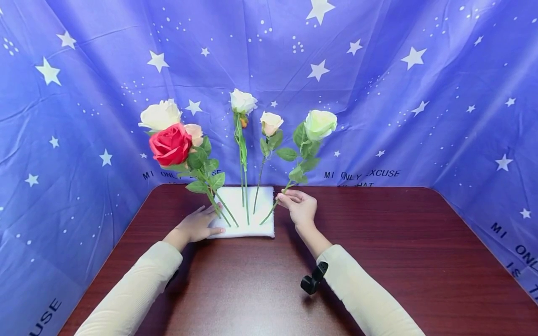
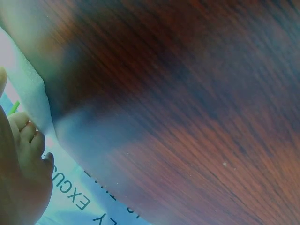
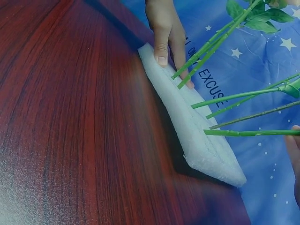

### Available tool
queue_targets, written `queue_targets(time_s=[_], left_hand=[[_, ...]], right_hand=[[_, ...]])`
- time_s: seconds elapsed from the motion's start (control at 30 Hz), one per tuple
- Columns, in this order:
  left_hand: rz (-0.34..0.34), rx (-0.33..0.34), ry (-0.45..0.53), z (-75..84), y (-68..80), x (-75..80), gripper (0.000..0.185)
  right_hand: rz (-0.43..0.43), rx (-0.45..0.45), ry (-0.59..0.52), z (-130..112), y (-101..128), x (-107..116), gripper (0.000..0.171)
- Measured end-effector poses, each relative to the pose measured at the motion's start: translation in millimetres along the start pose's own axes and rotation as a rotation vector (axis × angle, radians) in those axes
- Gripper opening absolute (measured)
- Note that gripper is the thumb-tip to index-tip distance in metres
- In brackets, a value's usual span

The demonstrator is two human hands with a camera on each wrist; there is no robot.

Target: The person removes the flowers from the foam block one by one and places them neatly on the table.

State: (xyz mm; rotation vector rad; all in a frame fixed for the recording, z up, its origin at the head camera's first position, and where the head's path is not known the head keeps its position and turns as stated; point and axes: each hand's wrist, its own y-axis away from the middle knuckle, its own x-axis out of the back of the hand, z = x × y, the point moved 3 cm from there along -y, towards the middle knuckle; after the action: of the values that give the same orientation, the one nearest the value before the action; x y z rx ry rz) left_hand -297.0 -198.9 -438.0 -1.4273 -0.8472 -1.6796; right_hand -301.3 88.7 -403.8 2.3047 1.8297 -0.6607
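Observation:
A white foam block (image 1: 231,198) lies near the table's back edge with several rose stems standing in it. My right hand (image 1: 301,209) pinches the stem of a pale green rose (image 1: 321,125) between thumb and fingers, above the block's right side. That stem's lower end meets the foam and leans right. With fingers extended, my left hand (image 1: 195,226) rests on the block's left end; its thumb lies on the near edge in the right wrist view. Leaning left over this hand are a red rose (image 1: 170,144), a cream rose (image 1: 160,115) and a peach bloom (image 1: 194,134).
Between the hands rise a white rose (image 1: 243,101) and a small peach rose (image 1: 271,123). The dark reddish wooden table (image 1: 399,242) spreads out around the block. Blue star-printed cloth (image 1: 269,56) hangs behind and at both sides.

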Motion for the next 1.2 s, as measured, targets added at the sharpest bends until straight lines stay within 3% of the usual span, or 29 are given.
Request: queue_targets(time_s=[0.37, 0.93, 1.2], left_hand=[[-0.003, -0.007, 0.014, -0.6, 0.3, -0.2, 0.075], [-0.006, -0.020, 0.016, -1.5, 1.3, 2.1, 0.075], [-0.001, -0.030, 0.006, -4.0, 0.9, 1.0, 0.074]], right_hand=[[0.061, 0.008, -0.008, 3, -3, 7, 0.016], [0.045, -0.024, -0.042, 1, 0, 8, 0.015], [0.029, 0.002, -0.062, -8, -2, 7, 0.015]])
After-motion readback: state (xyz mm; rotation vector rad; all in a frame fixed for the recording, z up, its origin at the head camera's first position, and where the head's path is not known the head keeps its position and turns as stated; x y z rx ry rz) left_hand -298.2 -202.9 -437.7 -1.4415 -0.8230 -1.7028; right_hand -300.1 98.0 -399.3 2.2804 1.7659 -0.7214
